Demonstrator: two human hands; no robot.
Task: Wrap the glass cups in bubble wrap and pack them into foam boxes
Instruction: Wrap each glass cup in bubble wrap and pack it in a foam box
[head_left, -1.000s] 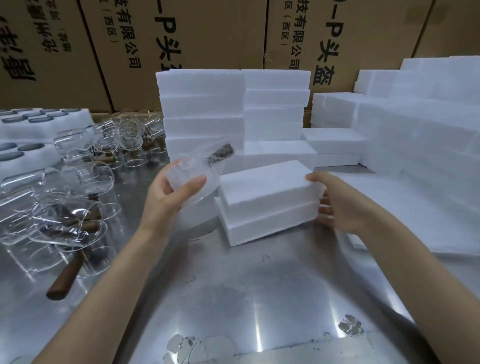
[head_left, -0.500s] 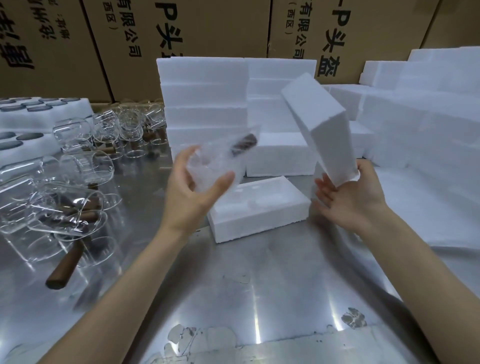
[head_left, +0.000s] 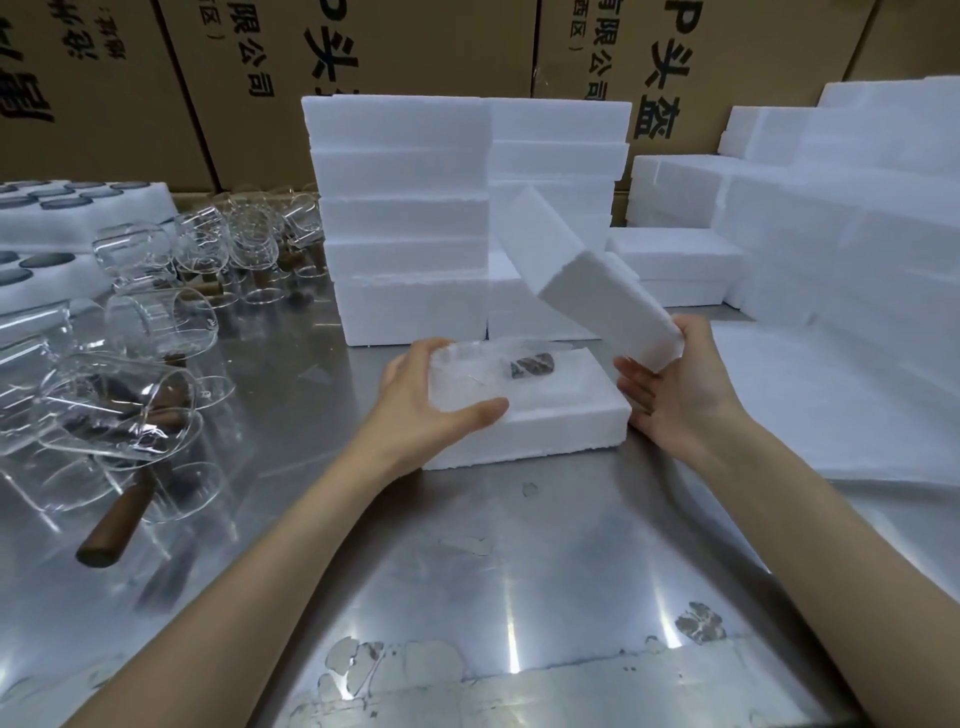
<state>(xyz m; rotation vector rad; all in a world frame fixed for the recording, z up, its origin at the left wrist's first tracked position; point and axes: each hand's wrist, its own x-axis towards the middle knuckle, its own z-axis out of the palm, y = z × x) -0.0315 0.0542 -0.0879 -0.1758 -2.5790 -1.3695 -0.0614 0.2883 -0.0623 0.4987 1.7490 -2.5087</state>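
Observation:
An open white foam box base lies on the steel table in front of me. My left hand grips a glass cup wrapped in bubble wrap, its brown handle showing, and holds it low in the base's hollow. My right hand holds the foam lid tilted up at the base's right end, fingers curled round its lower edge. Unwrapped glass cups with brown wooden handles lie in a heap at the left.
Stacks of closed foam boxes stand right behind the base, more foam boxes fill the right side. White foam trays with round holes sit at the far left. Cardboard cartons line the back. A sheet of wrap covers the table's right.
My right hand lifted the lid off the box and tilted it up to the right. My left hand brought the wrapped cup down from mid-air into the open base.

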